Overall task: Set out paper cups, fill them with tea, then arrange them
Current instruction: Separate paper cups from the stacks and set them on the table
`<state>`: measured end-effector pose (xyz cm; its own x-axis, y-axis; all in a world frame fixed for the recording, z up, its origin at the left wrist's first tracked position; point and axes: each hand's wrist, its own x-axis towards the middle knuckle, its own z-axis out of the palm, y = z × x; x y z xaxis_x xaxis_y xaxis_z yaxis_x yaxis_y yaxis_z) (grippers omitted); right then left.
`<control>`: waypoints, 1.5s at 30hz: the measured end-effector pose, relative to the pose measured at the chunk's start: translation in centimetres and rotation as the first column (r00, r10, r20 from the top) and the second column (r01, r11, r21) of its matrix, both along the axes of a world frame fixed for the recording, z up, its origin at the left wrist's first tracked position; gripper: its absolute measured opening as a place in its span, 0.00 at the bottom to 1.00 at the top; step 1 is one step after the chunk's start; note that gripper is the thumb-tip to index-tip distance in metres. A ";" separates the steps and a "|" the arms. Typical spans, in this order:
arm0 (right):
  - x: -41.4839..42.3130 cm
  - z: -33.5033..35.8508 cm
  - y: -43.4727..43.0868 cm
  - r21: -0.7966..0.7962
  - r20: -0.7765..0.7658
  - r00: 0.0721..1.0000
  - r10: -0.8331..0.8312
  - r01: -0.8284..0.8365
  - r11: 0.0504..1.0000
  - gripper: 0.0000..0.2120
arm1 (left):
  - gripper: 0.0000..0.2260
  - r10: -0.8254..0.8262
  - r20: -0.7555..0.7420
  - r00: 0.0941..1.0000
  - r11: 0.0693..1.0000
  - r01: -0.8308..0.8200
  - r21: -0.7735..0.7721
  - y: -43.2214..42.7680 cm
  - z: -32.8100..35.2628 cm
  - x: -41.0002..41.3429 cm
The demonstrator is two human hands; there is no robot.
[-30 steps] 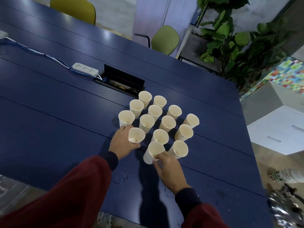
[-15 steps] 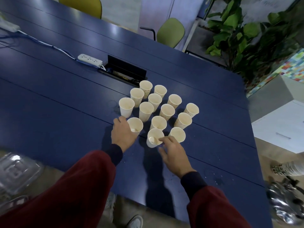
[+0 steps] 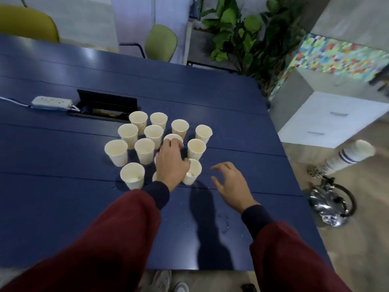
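My left hand [image 3: 171, 163] reaches into the paper cups [image 3: 144, 150] clustered mid-frame on the blue surface [image 3: 63, 199], fingers closing on one rim. My right hand [image 3: 231, 184] hovers spread, empty. I'd nudge slowly, avoiding neighbours.

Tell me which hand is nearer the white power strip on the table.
Left. The left hand reaches in over the cluster of paper cups, which stands between it and the power strip at the table's far left. The right hand hovers right of the cups, farther away.
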<state>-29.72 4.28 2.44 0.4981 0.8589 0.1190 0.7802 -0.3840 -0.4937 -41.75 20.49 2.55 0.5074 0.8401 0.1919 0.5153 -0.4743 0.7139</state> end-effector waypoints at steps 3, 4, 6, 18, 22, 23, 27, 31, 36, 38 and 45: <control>2.3 0.1 -2.5 -0.003 -0.002 0.994 -0.107 0.107 0.994 0.12 | 0.14 -0.143 -0.003 0.990 0.989 0.143 -0.032 -1.3 -0.3 3.8; 3.0 0.3 -3.5 -0.006 -0.006 0.989 -0.146 0.146 0.989 0.13 | 0.14 -0.198 -0.010 0.980 0.979 0.197 -0.044 -2.0 -0.4 5.0; 4.6 0.6 -5.9 -0.006 -0.012 0.974 -0.228 0.227 0.974 0.13 | 0.13 -0.322 -0.026 0.946 0.945 0.320 -0.065 -3.8 -0.3 7.9; 18.2 0.6 -17.4 -0.068 -0.032 0.858 -0.512 0.509 0.858 0.13 | 0.10 -0.632 -0.062 0.772 0.771 0.619 -0.149 -13.2 -0.8 25.7; 25.0 0.1 -20.7 -0.078 -0.059 0.839 -0.542 0.537 0.840 0.11 | 0.10 -0.647 -0.060 0.760 0.754 0.627 -0.193 -16.4 -1.5 32.6; 26.8 0.1 -21.5 -0.069 -0.072 0.832 -0.550 0.546 0.835 0.11 | 0.10 -0.652 -0.068 0.756 0.751 0.629 -0.202 -17.1 -1.6 34.4; 33.6 0.2 -24.1 -0.074 -0.142 0.787 -0.600 0.596 0.800 0.12 | 0.11 -0.661 -0.081 0.746 0.741 0.631 -0.232 -19.9 -2.1 41.2; 40.0 -0.5 -26.1 -0.083 -0.200 0.730 -0.654 0.652 0.753 0.14 | 0.11 -0.679 -0.109 0.726 0.723 0.635 -0.273 -22.1 -3.0 46.8; 45.8 -2.7 -27.1 -0.126 -0.314 0.616 -0.723 0.727 0.675 0.26 | 0.12 -0.724 -0.174 0.668 0.682 0.653 -0.329 -23.7 -5.0 52.2; 47.3 -3.8 -27.0 -0.129 -0.363 0.568 -0.738 0.754 0.644 0.32 | 0.13 -0.733 -0.198 0.651 0.673 0.649 -0.355 -24.1 -5.7 54.1; 51.6 -7.2 -26.6 -0.042 -0.526 0.530 -0.665 0.765 0.643 0.39 | 0.33 -0.814 -0.156 0.559 0.559 0.683 -0.470 -26.1 -8.9 60.8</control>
